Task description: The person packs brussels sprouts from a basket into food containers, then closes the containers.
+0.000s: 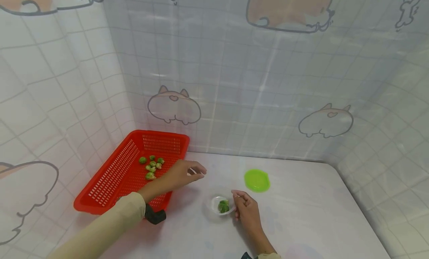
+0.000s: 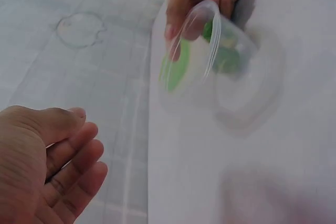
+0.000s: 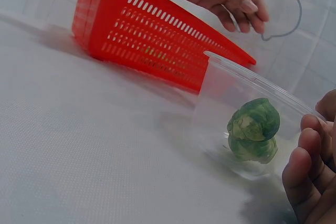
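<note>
My right hand (image 1: pixel 247 211) pinches the rim of a clear plastic tub (image 1: pixel 214 205), thumb and fingers on either side of the wall. Inside the tub, Brussels sprouts (image 3: pixel 254 120) lie at the bottom; two show in the right wrist view. Up in the air between the red basket (image 1: pixel 110 163) and the tub is my left hand (image 1: pixel 182 173), its fingers loosely bent with nothing in them. More Brussels sprouts (image 1: pixel 152 164) lie scattered on the basket floor, several of them, behind the left forearm and hand.
A bright green round lid (image 1: pixel 257 180) lies flat on the white table (image 1: pixel 301 207), just beyond the right hand. Hanging sheets (image 1: pixel 234 65) with a grid and cartoon print enclose the back and both sides. The basket stands against the left and back sheets.
</note>
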A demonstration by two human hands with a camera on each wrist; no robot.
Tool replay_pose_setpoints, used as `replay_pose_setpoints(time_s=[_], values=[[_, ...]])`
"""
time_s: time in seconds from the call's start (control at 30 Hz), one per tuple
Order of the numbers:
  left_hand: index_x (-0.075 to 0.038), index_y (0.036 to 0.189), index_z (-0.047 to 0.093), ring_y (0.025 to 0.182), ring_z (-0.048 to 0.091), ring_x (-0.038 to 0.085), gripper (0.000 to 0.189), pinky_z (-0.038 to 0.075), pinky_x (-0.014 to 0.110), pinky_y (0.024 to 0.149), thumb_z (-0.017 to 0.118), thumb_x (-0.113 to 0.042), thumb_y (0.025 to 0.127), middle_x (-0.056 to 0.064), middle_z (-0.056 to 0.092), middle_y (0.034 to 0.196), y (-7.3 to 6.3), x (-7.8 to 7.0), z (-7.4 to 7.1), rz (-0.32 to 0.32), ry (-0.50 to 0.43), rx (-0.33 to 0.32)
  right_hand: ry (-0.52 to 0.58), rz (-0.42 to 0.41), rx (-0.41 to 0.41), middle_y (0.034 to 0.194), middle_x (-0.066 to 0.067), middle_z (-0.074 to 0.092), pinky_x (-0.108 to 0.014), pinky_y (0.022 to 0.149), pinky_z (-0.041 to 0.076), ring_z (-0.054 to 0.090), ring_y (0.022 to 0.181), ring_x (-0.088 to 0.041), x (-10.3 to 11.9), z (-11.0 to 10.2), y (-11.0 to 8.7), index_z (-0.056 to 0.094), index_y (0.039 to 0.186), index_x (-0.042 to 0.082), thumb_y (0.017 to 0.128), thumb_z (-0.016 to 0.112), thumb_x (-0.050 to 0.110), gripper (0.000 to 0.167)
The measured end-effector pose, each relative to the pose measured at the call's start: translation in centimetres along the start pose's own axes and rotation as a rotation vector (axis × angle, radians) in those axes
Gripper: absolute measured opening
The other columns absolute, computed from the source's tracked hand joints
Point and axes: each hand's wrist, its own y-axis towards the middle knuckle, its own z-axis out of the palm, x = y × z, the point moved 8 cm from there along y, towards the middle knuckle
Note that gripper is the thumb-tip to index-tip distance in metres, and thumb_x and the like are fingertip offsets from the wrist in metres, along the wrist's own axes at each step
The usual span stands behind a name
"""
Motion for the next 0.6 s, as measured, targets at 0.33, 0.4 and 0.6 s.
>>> replay_pose_setpoints(time_s=[0.33, 0.4, 0.6], values=[[-0.028, 0.111, 0.074, 0.100, 0.066, 0.008, 0.018, 0.057, 0.032, 0.089, 0.075, -0.025, 0.093, -0.010, 0.073, 0.107, -2.9, 2.8, -4.3, -0.107, -0.012, -0.124, -0.003, 0.008, 0.013, 0.069, -0.004, 0.055, -0.021, 0.045, 0.046, 0.049, 0.051, -0.013, 2.9, 0.2, -1.6, 0.065, 0.125, -0.001, 0.101, 0.062, 0.021, 0.033], [-0.028, 0.114, 0.074, 0.102, 0.066, 0.009, 0.020, 0.057, 0.032, 0.089, 0.075, -0.027, 0.093, -0.011, 0.073, 0.108, -3.4, 3.5, -5.2, -0.136, -0.002, -0.137, -0.012, -0.008, 0.015, 0.069, -0.003, 0.055, -0.022, 0.045, 0.047, 0.049, 0.052, -0.012, 3.5, 0.3, -1.9, 0.064, 0.125, -0.002, 0.101, 0.062, 0.024, 0.035], [-0.029, 0.117, 0.072, 0.095, 0.066, 0.021, 0.029, 0.061, 0.039, 0.067, 0.075, -0.043, 0.091, -0.004, 0.072, 0.113, -4.9, 6.6, -7.9, -0.254, -0.041, -0.165, -0.018, 0.012, 0.015, 0.071, -0.005, 0.056, -0.022, 0.045, 0.047, 0.049, 0.052, -0.013, 2.8, 0.4, -1.6, 0.064, 0.126, 0.000, 0.102, 0.062, 0.024, 0.034]])
